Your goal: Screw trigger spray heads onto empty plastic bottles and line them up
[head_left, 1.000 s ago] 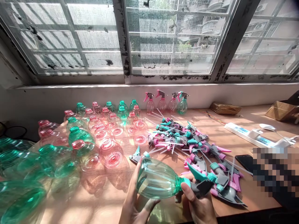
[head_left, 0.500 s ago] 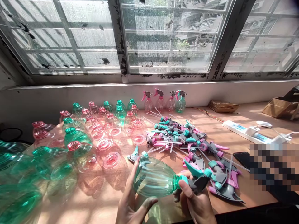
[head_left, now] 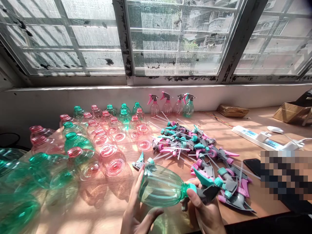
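A clear green spray bottle [head_left: 162, 185] lies nearly level above the table's front, its base to the left and its neck to the right. My left hand [head_left: 137, 208] cups the base end, fingers along the far side and thumb below. Pinched at the teal collar by my right hand [head_left: 206, 209] is a grey trigger sprayer [head_left: 208, 191] with a teal trigger, seated at the bottle's neck. How far it is screwed on, I cannot tell. A loose teal-and-grey trigger sprayer [head_left: 139, 162] rests just behind the bottle's base.
Several open pink bottles [head_left: 112, 159] and green bottles [head_left: 77, 143] stand on the left. A pile of trigger sprayers [head_left: 185, 139] covers the middle right. Assembled spray bottles [head_left: 166, 105] line the wall. Rightward are a power strip [head_left: 255, 138], a phone [head_left: 252, 165] and a brown package [head_left: 232, 110].
The view has shifted slightly, so the bottles on the left appear a little further left. Both hands and the held bottle look almost the same.
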Demonstrator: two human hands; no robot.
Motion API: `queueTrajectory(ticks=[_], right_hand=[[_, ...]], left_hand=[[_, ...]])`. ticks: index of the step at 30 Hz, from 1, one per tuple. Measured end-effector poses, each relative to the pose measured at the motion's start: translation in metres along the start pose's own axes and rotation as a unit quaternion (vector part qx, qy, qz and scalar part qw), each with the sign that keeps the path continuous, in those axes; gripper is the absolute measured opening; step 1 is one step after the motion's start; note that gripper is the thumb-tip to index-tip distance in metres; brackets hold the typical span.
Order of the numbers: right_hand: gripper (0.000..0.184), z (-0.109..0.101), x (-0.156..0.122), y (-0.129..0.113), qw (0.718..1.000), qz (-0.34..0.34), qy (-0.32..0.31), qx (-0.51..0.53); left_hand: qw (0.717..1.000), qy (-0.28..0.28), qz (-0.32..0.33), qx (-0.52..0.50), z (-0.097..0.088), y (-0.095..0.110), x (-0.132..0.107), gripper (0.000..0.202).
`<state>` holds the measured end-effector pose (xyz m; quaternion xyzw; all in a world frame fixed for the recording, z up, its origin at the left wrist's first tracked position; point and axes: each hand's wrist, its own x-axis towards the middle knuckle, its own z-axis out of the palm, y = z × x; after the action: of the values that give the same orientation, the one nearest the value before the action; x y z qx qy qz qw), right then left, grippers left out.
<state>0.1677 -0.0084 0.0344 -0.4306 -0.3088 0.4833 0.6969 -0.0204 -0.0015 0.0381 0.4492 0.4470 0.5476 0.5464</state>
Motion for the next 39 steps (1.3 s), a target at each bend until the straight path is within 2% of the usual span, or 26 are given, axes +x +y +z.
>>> queueTrajectory(ticks=[5, 9, 11, 17, 22, 26, 28, 31, 33, 39], right_hand=[[0.027, -0.001, 0.001, 0.002, 1.0, -0.001, 0.006, 0.012], [0.03, 0.001, -0.001, 0.0, 1.0, 0.005, -0.003, 0.007], [0.03, 0.001, -0.002, 0.0, 1.0, 0.005, -0.013, 0.0], [0.034, -0.003, 0.0, 0.002, 1.0, 0.015, -0.014, 0.023], [0.028, -0.008, 0.002, 0.007, 0.999, 0.012, -0.023, 0.036], [0.029, -0.007, 0.001, 0.006, 0.999, 0.011, -0.033, 0.015], [0.03, -0.005, 0.0, 0.003, 0.999, 0.012, -0.033, 0.011], [0.029, -0.005, -0.001, 0.003, 0.999, 0.014, -0.029, 0.013], [0.028, -0.007, 0.0, 0.005, 0.999, 0.017, -0.025, 0.021], [0.029, -0.008, 0.001, 0.007, 0.999, 0.012, -0.024, 0.04]], left_hand=[[0.999, -0.003, 0.032, -0.037, 0.007, 0.0, -0.004, 0.069], [0.999, -0.007, 0.009, -0.032, 0.007, 0.008, -0.003, 0.092], [0.999, -0.009, 0.004, -0.035, 0.005, 0.009, -0.001, 0.096], [1.0, -0.012, 0.024, 0.001, -0.004, -0.005, 0.003, 0.084], [1.0, -0.002, 0.013, -0.026, 0.001, -0.008, -0.002, 0.07], [0.999, -0.011, 0.027, -0.018, 0.003, 0.001, -0.002, 0.08], [0.999, -0.015, 0.028, -0.019, 0.0, 0.003, 0.0, 0.077], [0.999, -0.009, 0.038, 0.002, -0.005, 0.0, 0.003, 0.07], [0.999, -0.01, 0.037, 0.021, -0.007, -0.005, 0.003, 0.073], [0.999, -0.013, 0.034, -0.001, -0.001, -0.011, -0.003, 0.072]])
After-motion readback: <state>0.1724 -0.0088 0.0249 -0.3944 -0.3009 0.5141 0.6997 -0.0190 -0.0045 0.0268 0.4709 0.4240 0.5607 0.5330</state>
